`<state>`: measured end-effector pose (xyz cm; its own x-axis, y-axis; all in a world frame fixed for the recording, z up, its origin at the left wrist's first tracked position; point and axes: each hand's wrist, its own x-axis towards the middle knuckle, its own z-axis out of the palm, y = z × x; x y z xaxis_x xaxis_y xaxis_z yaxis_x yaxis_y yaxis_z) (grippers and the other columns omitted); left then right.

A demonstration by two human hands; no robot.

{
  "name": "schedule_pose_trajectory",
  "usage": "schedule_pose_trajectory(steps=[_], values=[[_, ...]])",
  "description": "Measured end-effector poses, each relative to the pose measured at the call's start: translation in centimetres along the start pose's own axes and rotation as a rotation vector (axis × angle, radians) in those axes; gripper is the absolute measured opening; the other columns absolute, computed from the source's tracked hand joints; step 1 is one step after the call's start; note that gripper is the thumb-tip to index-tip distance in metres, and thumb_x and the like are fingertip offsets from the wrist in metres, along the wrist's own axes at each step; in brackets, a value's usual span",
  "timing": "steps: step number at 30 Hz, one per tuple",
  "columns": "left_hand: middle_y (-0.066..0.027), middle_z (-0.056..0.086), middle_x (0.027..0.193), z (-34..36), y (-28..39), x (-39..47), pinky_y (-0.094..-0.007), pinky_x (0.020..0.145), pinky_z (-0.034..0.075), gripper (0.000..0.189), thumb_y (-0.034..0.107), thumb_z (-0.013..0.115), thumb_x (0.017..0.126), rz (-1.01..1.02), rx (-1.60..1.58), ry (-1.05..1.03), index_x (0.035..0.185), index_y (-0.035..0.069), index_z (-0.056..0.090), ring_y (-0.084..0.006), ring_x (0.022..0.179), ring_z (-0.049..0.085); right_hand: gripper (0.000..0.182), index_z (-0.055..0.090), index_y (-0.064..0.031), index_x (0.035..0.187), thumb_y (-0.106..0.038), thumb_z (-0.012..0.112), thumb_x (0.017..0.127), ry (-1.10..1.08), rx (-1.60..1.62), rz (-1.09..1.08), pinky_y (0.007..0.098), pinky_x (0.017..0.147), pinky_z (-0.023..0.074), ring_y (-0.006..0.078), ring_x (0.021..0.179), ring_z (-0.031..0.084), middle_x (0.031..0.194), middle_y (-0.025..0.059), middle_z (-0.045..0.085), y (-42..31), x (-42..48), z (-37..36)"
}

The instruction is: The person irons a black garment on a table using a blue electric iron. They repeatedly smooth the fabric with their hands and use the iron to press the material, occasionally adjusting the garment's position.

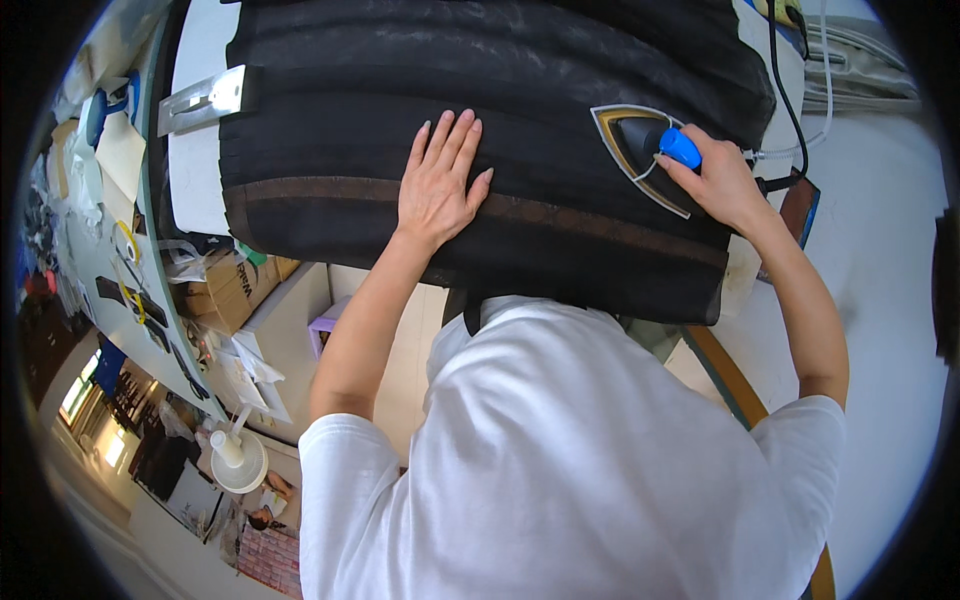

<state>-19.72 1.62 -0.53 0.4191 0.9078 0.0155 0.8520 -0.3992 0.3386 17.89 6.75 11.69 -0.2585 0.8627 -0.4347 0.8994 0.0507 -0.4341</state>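
Observation:
Black fabric (pixel 337 135) is spread over a white-covered ironing board (pixel 196 180), its near part hanging over the edge towards me. A dark brown band (pixel 600 219) runs across the cloth near that edge. My left hand (pixel 442 180) lies flat on the fabric, palm down, with its thumb spread and the band passing beneath it. At the right, my right hand (pixel 716 176) grips the blue handle of a steam iron (pixel 637 146). The iron rests on the cloth with its pointed tip towards the upper left. Its soleplate has a pale rim.
A metal plate (pixel 206 100) lies at the board's left end. The iron's black cord (pixel 787 97) and pale hose (pixel 825 97) trail up at right. Left stands a cluttered table (pixel 112 247), with a cardboard box (pixel 232 289) below. A white fan (pixel 238 457) and a person (pixel 270 506) are farther off.

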Motion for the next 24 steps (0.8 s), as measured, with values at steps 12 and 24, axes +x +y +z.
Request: schedule_pose_trajectory(steps=[12, 24], values=[[-0.0135, 0.042, 0.167, 0.8, 3.3, 0.6, -0.0484, 0.130, 0.023, 0.068, 0.037, 0.062, 0.102, 0.049, -0.081, 0.008, 0.159, 0.003, 0.045, -0.0329, 0.157, 0.035, 0.039, 0.070, 0.0003, 0.108, -0.037, 0.075, 0.097, 0.009, 0.037, -0.001, 0.0446, 0.073, 0.0570, 0.0446, 0.081, 0.074, 0.087, 0.0285, 0.072, -0.7, 0.4, 0.1], [-0.0210, 0.037, 0.169, -1.4, -0.1, 0.0, -0.0494, 0.130, 0.021, 0.074, 0.039, 0.063, 0.102, -0.160, -0.018, 0.140, 0.159, -0.002, 0.041, -0.0366, 0.158, 0.032, 0.036, 0.069, 0.0021, 0.110, -0.030, 0.076, 0.097, 0.022, 0.010, -0.027, 0.0446, 0.071, 0.0580, 0.0445, 0.078, 0.074, 0.086, 0.0283, 0.072, -3.1, 0.8, -0.7]])
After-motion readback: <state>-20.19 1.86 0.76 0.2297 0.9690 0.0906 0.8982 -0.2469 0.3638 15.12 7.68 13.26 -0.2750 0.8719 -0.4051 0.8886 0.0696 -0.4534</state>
